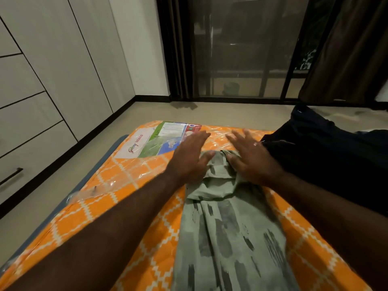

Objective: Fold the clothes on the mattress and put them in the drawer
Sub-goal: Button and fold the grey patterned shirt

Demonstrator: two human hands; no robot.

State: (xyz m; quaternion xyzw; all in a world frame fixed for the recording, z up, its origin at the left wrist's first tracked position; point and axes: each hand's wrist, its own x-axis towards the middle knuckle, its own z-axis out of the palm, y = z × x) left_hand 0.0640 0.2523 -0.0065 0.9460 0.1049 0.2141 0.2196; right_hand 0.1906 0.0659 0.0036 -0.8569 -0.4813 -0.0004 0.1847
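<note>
A pale green shirt [226,232] with dark brush-stroke marks lies lengthwise on the orange patterned mattress [130,198], which is wrapped in clear plastic. Its sides look folded inward and its collar end points away from me. My left hand [189,156] rests flat on the left of the collar, fingers spread. My right hand [252,156], with a ring on one finger, lies flat on the right of the collar. Neither hand grips the cloth. A heap of dark navy clothes [327,156] sits on the mattress just right of my right hand.
White wardrobe fronts with drawers [31,127] run along the left wall; a dark drawer handle [10,176] shows at the lower left. Beige floor lies between mattress and wardrobe. A dark glass sliding door [241,49] and brown curtain [346,49] stand ahead.
</note>
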